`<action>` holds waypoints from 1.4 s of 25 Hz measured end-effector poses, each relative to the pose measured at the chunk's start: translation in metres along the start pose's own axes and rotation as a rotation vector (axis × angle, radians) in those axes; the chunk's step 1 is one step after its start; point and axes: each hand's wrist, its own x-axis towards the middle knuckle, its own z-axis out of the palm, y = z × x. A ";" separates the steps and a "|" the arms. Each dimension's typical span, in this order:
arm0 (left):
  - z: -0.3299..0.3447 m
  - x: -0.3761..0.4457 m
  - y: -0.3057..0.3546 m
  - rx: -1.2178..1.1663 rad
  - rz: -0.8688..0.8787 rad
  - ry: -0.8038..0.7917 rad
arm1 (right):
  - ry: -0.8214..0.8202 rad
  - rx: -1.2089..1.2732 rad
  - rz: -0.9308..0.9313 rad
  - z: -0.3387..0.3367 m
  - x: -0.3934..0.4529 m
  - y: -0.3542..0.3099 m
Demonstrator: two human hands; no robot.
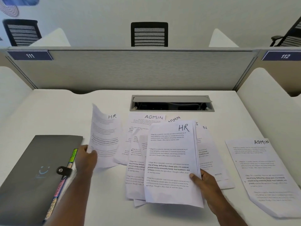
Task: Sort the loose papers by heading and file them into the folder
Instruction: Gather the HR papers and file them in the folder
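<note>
My left hand [85,158] pinches the lower left corner of a sheet headed HR [104,136], lifted and curling above the desk. My right hand [204,181] grips the right edge of a small stack with an HR sheet [171,160] on top, raised over the pile. Loose papers [146,126] headed ADMIN and others lie fanned under both. One ADMIN sheet [263,173] lies apart at the right. The grey folder [37,168] lies closed at the left, snap strap fastened, coloured tabs showing along its right edge beside my left wrist.
An open cable tray [171,103] is set into the white desk [57,111] behind the papers. A grey partition [130,70] closes the back, white side panels flank the desk, and office chairs stand beyond.
</note>
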 end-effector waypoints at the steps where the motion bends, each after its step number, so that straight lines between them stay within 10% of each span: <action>1: -0.009 0.001 0.009 0.006 0.054 0.004 | -0.007 0.000 0.000 0.003 0.002 0.001; 7: -0.078 -0.020 0.077 -0.223 0.313 -0.059 | -0.064 -0.024 -0.021 0.025 0.008 -0.001; 12: -0.073 -0.068 0.109 -0.782 0.171 -0.521 | -0.097 0.036 -0.011 0.044 0.010 -0.008; 19: 0.004 -0.134 0.064 -0.470 -0.174 -0.716 | -0.205 0.183 -0.021 0.051 -0.002 -0.021; 27: 0.007 -0.131 0.059 0.081 0.054 -0.564 | -0.249 0.218 -0.026 0.039 -0.012 -0.032; 35: 0.013 -0.106 0.045 -0.777 -0.537 -1.213 | -0.335 0.089 -0.034 0.047 -0.023 -0.062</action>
